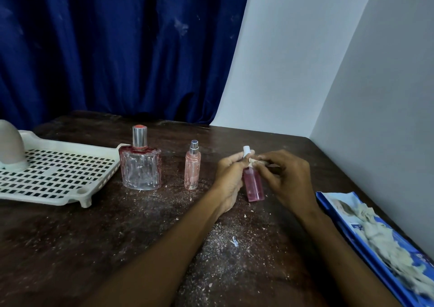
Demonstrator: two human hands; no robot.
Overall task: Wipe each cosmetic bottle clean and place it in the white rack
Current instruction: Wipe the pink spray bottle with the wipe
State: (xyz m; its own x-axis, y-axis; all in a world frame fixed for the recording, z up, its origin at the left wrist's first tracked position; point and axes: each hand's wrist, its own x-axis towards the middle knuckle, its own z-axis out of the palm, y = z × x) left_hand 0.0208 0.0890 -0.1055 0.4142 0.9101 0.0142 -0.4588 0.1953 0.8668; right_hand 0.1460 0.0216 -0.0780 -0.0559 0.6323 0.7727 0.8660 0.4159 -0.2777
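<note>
left hand [229,179]: fingers curled, gripping | right hand [288,177]: fingertips pinching

It seems a plain room in a home: a dark, dusty wooden worktop [70,236] fills the corner of bare pale walls [305,71], a blue curtain [117,48] hangs behind its far edge, and a glass perfume bottle [140,165] stands on it.

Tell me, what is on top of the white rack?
A grey domed object stands on the white rack, far left, cut by the picture's edge. No bottle is there. The grid beneath the object is hidden.
</note>
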